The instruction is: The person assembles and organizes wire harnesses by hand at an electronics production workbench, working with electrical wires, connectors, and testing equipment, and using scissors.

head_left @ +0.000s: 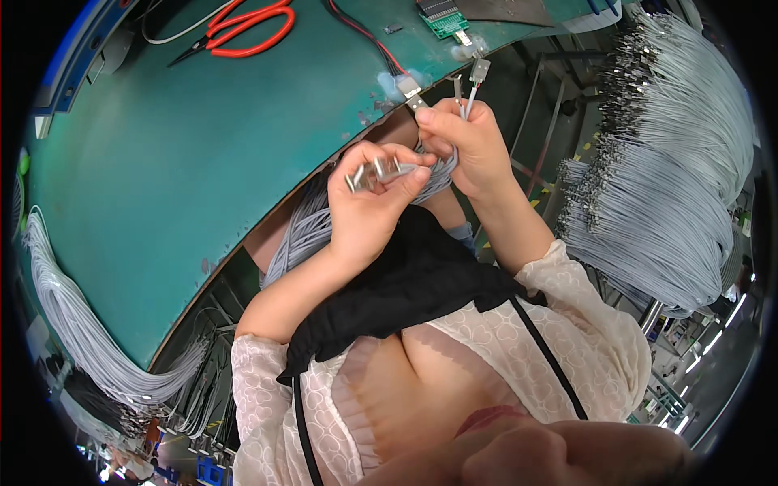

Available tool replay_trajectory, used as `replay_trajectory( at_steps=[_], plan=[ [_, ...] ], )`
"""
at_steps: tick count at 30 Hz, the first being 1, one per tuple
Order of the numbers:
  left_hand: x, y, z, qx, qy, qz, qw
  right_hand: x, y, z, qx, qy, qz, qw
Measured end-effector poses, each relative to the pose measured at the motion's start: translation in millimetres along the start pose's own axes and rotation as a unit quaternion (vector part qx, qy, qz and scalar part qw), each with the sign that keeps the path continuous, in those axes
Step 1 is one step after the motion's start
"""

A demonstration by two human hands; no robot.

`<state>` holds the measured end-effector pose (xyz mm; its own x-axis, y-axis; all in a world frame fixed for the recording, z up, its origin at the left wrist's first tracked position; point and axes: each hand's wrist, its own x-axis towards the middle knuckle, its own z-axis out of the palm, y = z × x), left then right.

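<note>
My left hand [365, 198] is closed around grey cables, with a cluster of metal connectors [373, 173], blurred, sticking out to its left. Beside it my right hand [470, 150] pinches a USB plug [416, 103] between thumb and fingers. That plug meets, or nearly meets, a metal USB connector [408, 85] fixed at the table edge with bluish glue and fed by red and black wires. Above the right hand, another metal plug [480, 71] with exposed wires stands close to a small green circuit board [444, 24]. A bundle of grey cables [304, 231] hangs below both hands, over my lap.
Red-handled scissors [251, 28] lie at the far side of the green table [162, 178]. Another grey cable bundle [89, 324] drapes over the table's left edge. At right, a large stack of grey cables [656, 186] with metal ends stands beside a metal frame.
</note>
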<state>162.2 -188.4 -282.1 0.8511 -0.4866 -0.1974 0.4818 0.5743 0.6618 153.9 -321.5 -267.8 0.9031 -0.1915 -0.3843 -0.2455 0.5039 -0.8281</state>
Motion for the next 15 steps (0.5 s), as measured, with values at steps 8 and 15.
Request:
replay_trajectory(
  at_steps=[8,15],
  plan=[
    [4,-6,-4,0.033,0.016,-0.012,0.999,5,3,-1,0.066,-0.006,0.006,0.998],
    [11,-1,-3,0.068,0.057,-0.063,0.994,0,3,12,-0.069,-0.005,-0.065,0.995]
  ],
)
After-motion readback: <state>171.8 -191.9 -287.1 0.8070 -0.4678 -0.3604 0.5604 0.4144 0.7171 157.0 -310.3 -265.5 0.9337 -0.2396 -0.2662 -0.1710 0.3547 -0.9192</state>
